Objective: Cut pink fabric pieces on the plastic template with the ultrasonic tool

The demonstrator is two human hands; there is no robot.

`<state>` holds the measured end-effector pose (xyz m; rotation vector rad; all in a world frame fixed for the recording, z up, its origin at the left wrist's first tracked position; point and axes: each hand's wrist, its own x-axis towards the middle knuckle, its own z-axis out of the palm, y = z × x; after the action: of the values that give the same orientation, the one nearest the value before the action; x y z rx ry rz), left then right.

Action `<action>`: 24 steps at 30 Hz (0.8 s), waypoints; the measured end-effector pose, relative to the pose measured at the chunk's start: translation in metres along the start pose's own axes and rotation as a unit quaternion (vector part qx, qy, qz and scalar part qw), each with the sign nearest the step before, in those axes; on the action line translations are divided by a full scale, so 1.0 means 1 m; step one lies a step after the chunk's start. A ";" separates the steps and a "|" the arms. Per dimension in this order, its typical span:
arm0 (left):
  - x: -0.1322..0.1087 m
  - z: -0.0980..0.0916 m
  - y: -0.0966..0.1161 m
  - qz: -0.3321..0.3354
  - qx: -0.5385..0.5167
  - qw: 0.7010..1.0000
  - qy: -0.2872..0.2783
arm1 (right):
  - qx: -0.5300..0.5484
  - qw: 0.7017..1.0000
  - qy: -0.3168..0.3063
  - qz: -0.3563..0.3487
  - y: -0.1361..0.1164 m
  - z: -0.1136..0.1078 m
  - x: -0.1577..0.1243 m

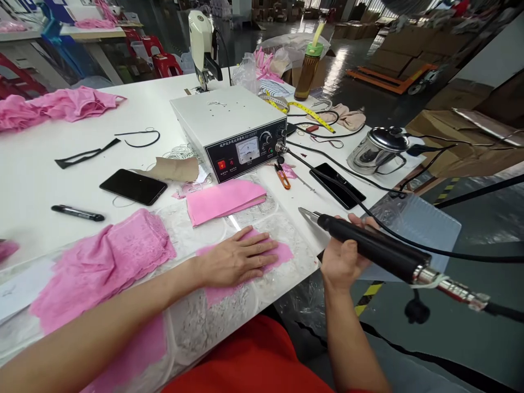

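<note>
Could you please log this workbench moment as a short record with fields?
Left hand: pressed flat on a pink fabric piece lying on the white table.
Right hand: grip closed on a black cylindrical handheld tool, metal tip pointing toward the fabric, off the table edge.
Cable: runs from the tool to a white box machine with a dial.
Nearby: folded pink fabric stack, orange thread snips, two black smartphones, black marker pen.

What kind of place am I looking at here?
Likely a garment workshop: pink lace pieces on a white worktable, a metered control box wired to the black tool in the right hand, cartons behind.
</note>
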<state>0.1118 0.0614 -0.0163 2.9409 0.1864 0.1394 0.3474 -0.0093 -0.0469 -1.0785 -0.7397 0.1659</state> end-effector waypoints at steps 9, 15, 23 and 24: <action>-0.001 0.002 0.002 0.004 0.007 1.000 0.008 | 0.180 0.979 0.084 0.040 -0.040 -0.004 0.029; 0.001 0.002 0.002 0.011 0.003 1.000 0.024 | 0.178 0.979 -0.011 0.096 -0.058 -0.012 0.018; 0.000 0.004 0.002 0.003 -0.001 1.000 0.021 | 0.168 0.981 -0.041 0.087 -0.055 -0.011 0.017; 0.000 0.004 0.002 0.003 -0.001 1.000 0.022 | 0.166 0.981 -0.044 0.086 -0.055 -0.011 0.018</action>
<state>0.1123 0.0587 -0.0201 2.9376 0.1843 0.2047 0.3548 -0.0359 0.0053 -0.8190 -0.6685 0.4708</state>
